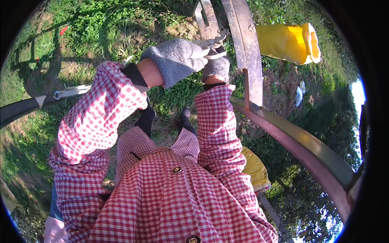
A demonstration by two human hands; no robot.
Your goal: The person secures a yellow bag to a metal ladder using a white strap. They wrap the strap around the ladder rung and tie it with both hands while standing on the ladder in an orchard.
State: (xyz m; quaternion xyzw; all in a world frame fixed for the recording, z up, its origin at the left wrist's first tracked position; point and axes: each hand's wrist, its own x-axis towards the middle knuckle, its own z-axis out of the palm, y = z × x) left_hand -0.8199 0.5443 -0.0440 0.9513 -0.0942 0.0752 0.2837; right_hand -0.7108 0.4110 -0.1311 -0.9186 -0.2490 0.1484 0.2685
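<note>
head view: sunlit grassy ground [109, 32], metal frame [300, 141], gloved hands [176, 60] [216, 69] with pale strap [215, 55] in grip

Red checked smock [162, 194], grey gloves [172, 60]

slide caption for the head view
Left hand and right hand, in gray knit gloves, meet at pale strips beside a metal frame.
</note>
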